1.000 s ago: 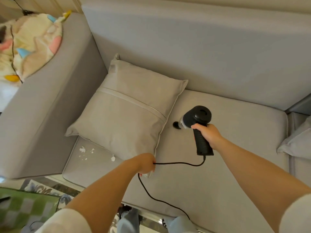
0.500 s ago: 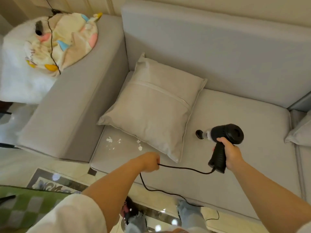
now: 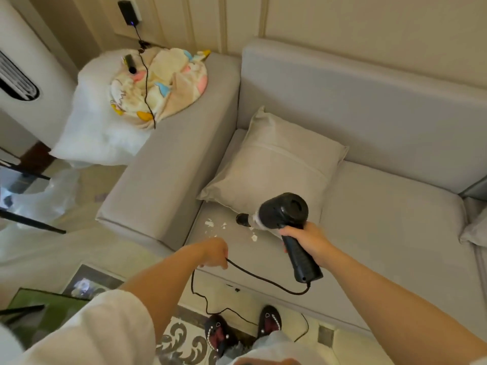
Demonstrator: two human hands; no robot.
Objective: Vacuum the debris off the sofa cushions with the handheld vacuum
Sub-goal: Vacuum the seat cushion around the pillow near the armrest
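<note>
A black handheld vacuum (image 3: 283,210) is gripped by its handle in my right hand (image 3: 305,239). Its nozzle points left, just above the grey seat cushion (image 3: 382,233). White paper scraps (image 3: 210,223) lie on the cushion's left front corner, a short way left of the nozzle, and one more scrap (image 3: 254,237) lies below it. My left hand (image 3: 214,252) is closed on the vacuum's black cord (image 3: 263,279) at the sofa's front edge. A grey throw pillow (image 3: 274,167) leans in the corner behind the vacuum.
The sofa's wide armrest (image 3: 168,167) stands left of the seat, with a patterned blanket (image 3: 160,85) and a white cushion (image 3: 97,127) at its far end. The cord trails down to the floor by my slippers (image 3: 218,333). Another pillow (image 3: 477,227) shows at the right edge.
The camera has pulled back and swung left. My right hand has carried the vacuum left, from the open seat to in front of the pillow, near the scraps. My left hand still holds the cord.
</note>
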